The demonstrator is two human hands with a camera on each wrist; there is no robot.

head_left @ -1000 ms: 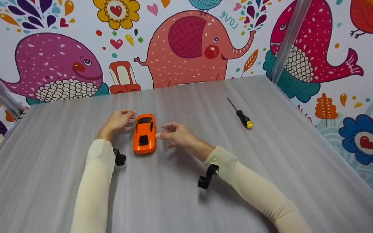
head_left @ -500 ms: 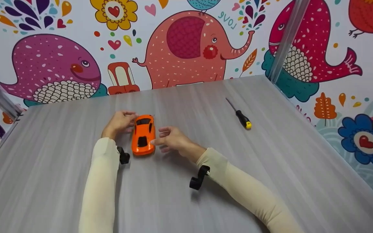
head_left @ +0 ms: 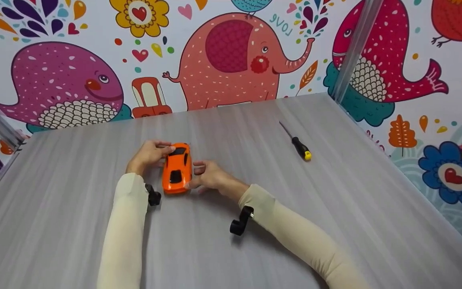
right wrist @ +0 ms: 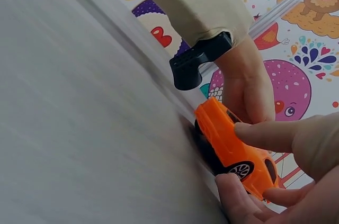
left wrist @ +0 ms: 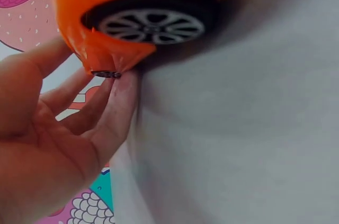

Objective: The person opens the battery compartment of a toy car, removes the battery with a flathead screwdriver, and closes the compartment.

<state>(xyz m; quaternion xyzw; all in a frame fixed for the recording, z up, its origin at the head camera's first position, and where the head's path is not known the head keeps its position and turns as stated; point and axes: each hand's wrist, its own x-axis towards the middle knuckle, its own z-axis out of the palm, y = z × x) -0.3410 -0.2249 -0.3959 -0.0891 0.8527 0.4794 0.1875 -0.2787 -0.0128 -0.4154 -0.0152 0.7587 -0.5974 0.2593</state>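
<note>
Your right hand (head_left: pixel 209 177) has closed in from the side over the last second: it hovered clear of the orange toy car (head_left: pixel 177 169) and now its thumb and fingers (right wrist: pixel 265 133) pinch the car's near, right flank, as the right wrist view shows. Your left hand (head_left: pixel 149 154) has slid in too and now has its fingertips (left wrist: pixel 114 105) curled against the car's far end, low by the bumper and wheel; it grips the car rather than merely resting beside it.

The car sits on the grey table (head_left: pixel 231 249), wheels down, between your two hands. Its long axis runs away from you, tilted slightly to the right at the far end. So your hands oppose each other diagonally: left at the far-left corner, right at the near-right side. Both touch the car, and neither is nearer than the other.

The black-and-yellow screwdriver (head_left: pixel 297 143) lies well apart to the right, nearer your right hand, its yellow-capped handle pointing toward you and its tip pointing away to the left.
</note>
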